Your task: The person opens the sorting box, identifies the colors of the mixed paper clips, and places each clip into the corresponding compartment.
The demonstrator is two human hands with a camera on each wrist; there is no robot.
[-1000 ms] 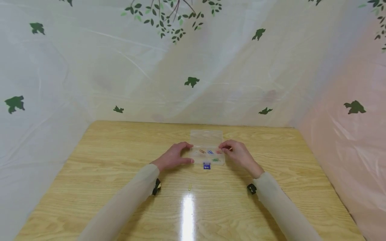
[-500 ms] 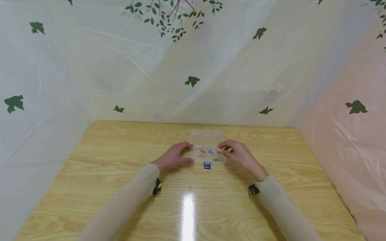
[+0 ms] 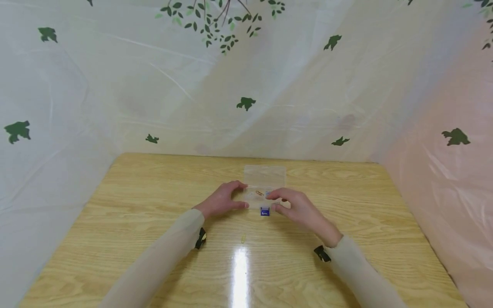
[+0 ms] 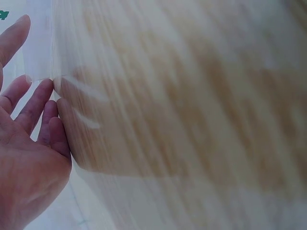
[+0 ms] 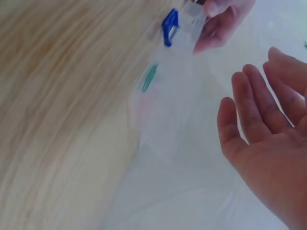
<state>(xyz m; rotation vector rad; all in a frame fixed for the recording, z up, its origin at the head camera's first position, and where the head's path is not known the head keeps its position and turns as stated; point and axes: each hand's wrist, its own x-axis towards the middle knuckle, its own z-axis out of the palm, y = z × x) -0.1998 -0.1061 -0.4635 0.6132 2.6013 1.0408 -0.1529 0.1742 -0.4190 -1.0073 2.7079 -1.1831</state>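
A clear plastic box lies on the table, its see-through lid point(image 3: 265, 175) tipped back and a blue latch point(image 3: 265, 211) at its front. In the compartments are an orange paper clip point(image 3: 259, 193), a blue one point(image 3: 267, 193) partly covered, a green paper clip point(image 5: 150, 77) and something pink point(image 5: 143, 108). My left hand point(image 3: 221, 199) holds the box's left end, thumb at the front corner and fingers at the back. Over the right part of the box is my right hand point(image 3: 302, 210), thumb and forefinger apart, nothing visible between them.
A small yellow paper clip point(image 3: 243, 238) lies on the wooden table point(image 3: 154, 184) nearer to me. Pale plastic sheeting point(image 3: 173, 98) with leaf and bird prints rises behind the table and along both sides.
My right hand has moved from the back right compartment leftward and toward me, its thumb and forefinger spreading. It now covers the green clip in the head view. The left hand stays put.
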